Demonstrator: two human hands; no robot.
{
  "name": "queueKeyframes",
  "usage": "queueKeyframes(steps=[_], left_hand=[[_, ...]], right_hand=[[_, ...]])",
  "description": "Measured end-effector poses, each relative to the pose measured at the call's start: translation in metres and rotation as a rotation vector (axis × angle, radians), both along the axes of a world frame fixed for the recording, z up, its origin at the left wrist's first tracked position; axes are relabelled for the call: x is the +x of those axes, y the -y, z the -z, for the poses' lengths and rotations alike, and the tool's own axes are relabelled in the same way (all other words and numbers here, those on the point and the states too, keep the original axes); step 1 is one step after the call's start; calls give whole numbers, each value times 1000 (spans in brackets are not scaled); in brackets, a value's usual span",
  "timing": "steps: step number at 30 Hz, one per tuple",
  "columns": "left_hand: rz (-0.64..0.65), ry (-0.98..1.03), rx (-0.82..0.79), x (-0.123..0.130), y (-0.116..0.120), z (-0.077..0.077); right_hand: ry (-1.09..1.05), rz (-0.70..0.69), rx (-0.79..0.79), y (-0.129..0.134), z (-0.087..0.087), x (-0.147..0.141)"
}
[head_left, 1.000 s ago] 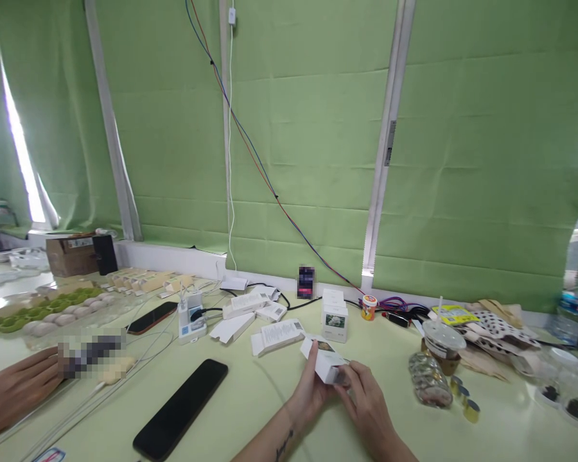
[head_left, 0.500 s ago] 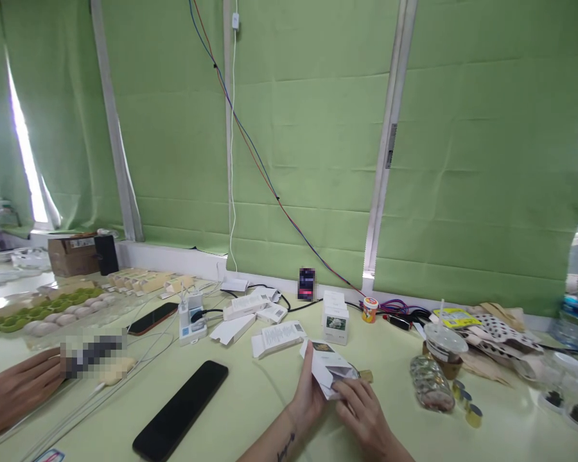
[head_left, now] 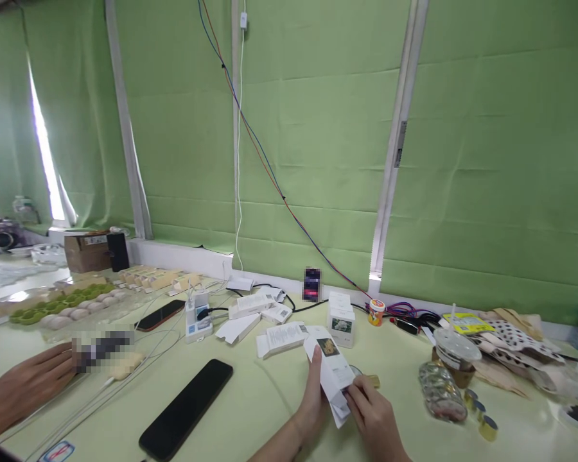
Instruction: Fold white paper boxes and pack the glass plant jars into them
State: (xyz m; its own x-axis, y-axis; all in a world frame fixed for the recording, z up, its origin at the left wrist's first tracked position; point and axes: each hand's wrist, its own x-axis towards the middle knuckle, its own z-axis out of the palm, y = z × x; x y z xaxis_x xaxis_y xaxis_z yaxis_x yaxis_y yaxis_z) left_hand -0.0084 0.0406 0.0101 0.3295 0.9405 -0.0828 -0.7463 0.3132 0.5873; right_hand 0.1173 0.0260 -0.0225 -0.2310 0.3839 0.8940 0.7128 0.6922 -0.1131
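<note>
A small white carton [head_left: 334, 369] with a yellowish picture on its face is tilted between my two hands, its lower end flaps loose. My left hand [head_left: 312, 398] holds its left side, thumb up along the edge. Fingers of my right hand [head_left: 370, 407] pinch the flaps at the lower right end. Just beyond it stand similar upright white boxes [head_left: 341, 324] with a white flower picture. Flattened white cartons [head_left: 282, 338] lie to the left. A round item and a gold-coloured piece [head_left: 373, 381] show partly behind my right hand.
A black phone [head_left: 187, 407] lies left of my arms. Another person's hand [head_left: 33, 385] rests at the far left near white cables. Right are a lidded cup [head_left: 456, 350], a wrapped roll [head_left: 442, 391] and gold caps [head_left: 488, 428]. A power strip [head_left: 197, 324] sits behind.
The carton has turned to show more of its picture face, and its flaps now point down toward me. My right hand has shifted slightly right and down. The view has swung slightly left.
</note>
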Motion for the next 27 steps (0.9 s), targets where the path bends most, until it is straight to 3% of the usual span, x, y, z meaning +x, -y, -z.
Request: queueKeyframes(steps=[3, 7, 10, 13, 15, 17, 23, 25, 27], left_hand=[[-60, 10, 8, -5, -6, 1], [-396, 77, -89, -29, -31, -2], [-597, 101, -187, -49, -49, -3], [-662, 124, -243, -56, -55, -3], [-631, 111, -226, -53, -52, -3], [-521, 90, -171, -45, -46, -4], [-56, 14, -43, -18, -21, 1], [-2, 7, -36, -15, -18, 5], [-54, 8, -8, -17, -21, 8]], right_hand=[[59, 15, 116, 1, -5, 4], [147, -36, 207, 6, -20, 11], [133, -82, 140, 11, -26, 21], [-68, 7, -1, 16, -26, 34], [-211, 145, -27, 16, -30, 39], [-273, 197, -1, 12, -43, 36], [-153, -39, -103, -23, -111, -37], [-3, -44, -187, -30, -117, -63], [103, -42, -205, -27, -111, -77]])
